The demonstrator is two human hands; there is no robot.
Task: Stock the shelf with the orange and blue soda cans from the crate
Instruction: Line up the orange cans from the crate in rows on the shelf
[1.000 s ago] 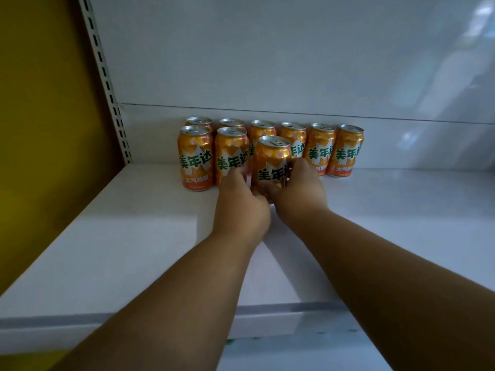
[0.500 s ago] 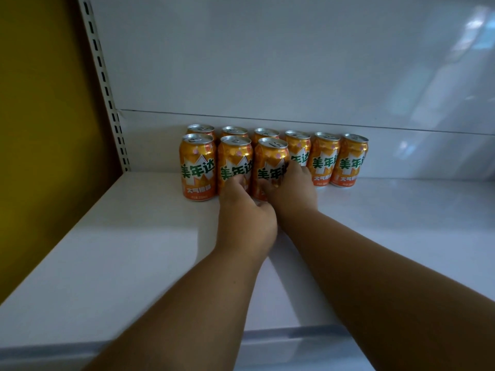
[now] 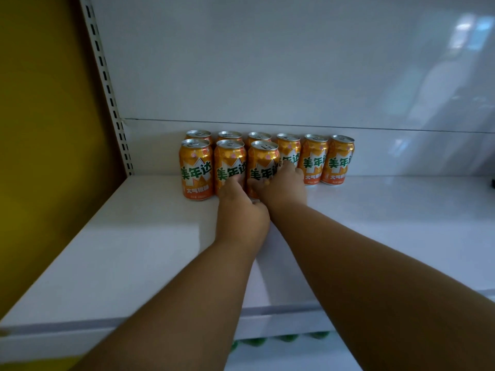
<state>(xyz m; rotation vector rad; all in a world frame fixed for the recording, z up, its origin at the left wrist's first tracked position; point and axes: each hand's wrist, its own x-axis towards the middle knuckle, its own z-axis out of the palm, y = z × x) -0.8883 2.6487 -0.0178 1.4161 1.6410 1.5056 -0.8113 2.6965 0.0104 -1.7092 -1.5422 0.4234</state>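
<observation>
Several orange soda cans stand upright in two rows on the white shelf. The back row runs along the rear wall, ending at the rightmost can. The front row has three cans; the left one stands free. My left hand rests against the base of the middle front can. My right hand is wrapped around the third front can, fingers on its right side. No blue cans and no crate are in view.
A slotted white upright and a yellow wall bound the shelf on the left. The white back panel rises behind the cans. Green items show on the level below the shelf's front edge.
The third front can has been pushed back and set upright in line with the other two front cans. Both hands moved forward with it and remain on the cans.
</observation>
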